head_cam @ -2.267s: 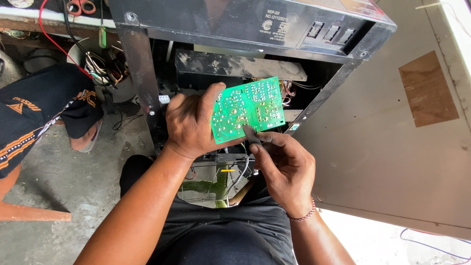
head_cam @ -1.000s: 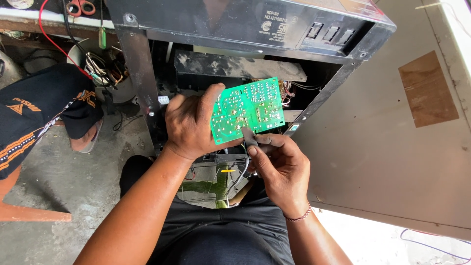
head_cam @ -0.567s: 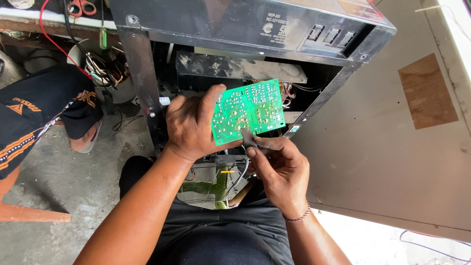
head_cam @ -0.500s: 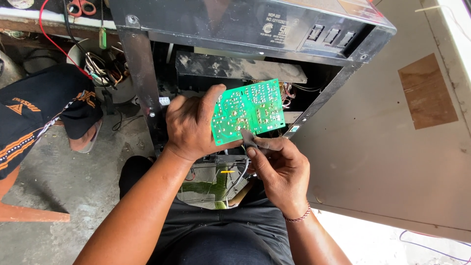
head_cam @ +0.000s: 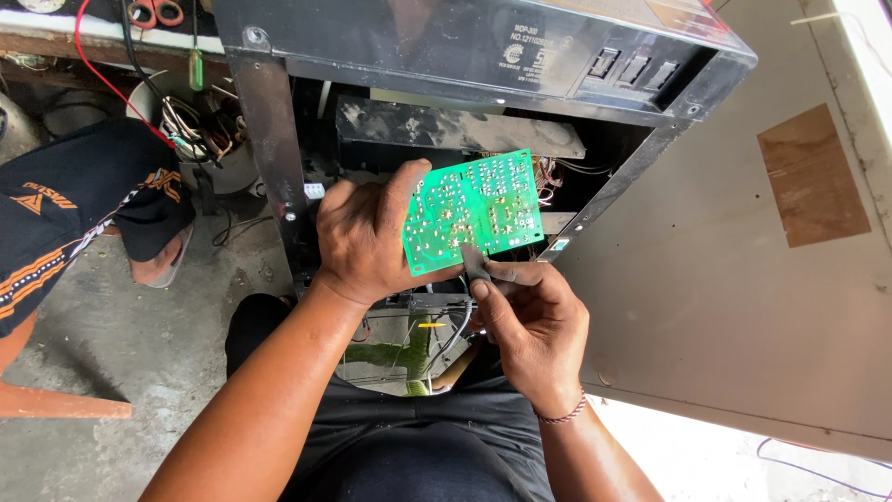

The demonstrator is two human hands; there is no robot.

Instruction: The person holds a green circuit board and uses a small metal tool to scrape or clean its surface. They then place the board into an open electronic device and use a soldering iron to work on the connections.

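Observation:
My left hand [head_cam: 367, 237] grips a green circuit board [head_cam: 478, 209] by its left edge, solder side toward me. The board hangs in front of the open bottom of a dark metal appliance housing [head_cam: 446, 56]. My right hand [head_cam: 530, 321] is just below the board's lower edge. Its thumb and fingers pinch a small dark tool [head_cam: 474, 265] whose tip touches the solder side near the bottom. Wires [head_cam: 548, 177] run from behind the board into the housing.
The appliance's grey side panel [head_cam: 725, 307] with a brown patch [head_cam: 813, 177] fills the right. Another person's leg in black shorts [head_cam: 84, 209] is at the left on the concrete floor. A tub of tangled wires [head_cam: 200, 130] and red-handled scissors [head_cam: 153, 13] lie at the top left.
My right hand has shifted slightly up, keeping the dark tool against the board's lower edge. My left hand still holds the board in the same place.

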